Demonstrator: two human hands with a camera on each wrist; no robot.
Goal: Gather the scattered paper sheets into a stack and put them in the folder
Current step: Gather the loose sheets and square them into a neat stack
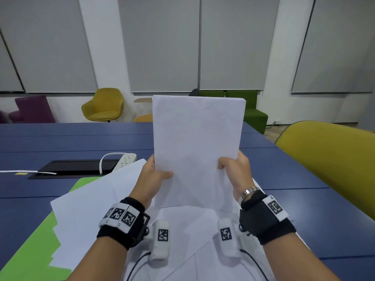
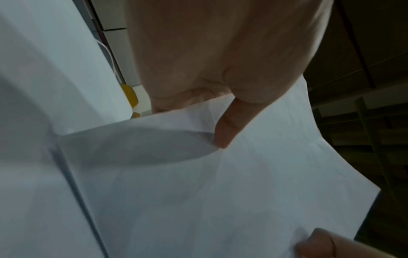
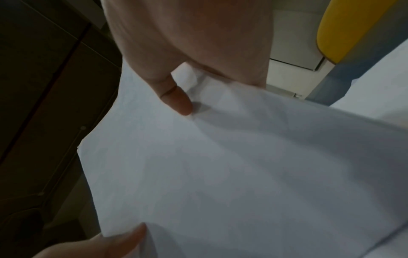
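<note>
I hold a stack of white paper sheets (image 1: pixel 197 151) upright in front of me, its bottom edge standing on loose sheets (image 1: pixel 97 201) that lie on the table. My left hand (image 1: pixel 156 175) grips its left edge, thumb on the front (image 2: pixel 225 129). My right hand (image 1: pixel 233 169) grips the right edge, thumb likewise on the front (image 3: pixel 178 99). The stack (image 2: pixel 220 200) (image 3: pixel 220 165) fills both wrist views. A green folder (image 1: pixel 34 246) lies open under the loose sheets at my left.
The blue table (image 1: pixel 60 138) carries a white power strip (image 1: pixel 123 160) and a black cable hatch (image 1: pixel 75 166) behind the loose sheets. A yellow chair back (image 1: pixel 332 165) stands close on my right. More chairs sit along the far wall.
</note>
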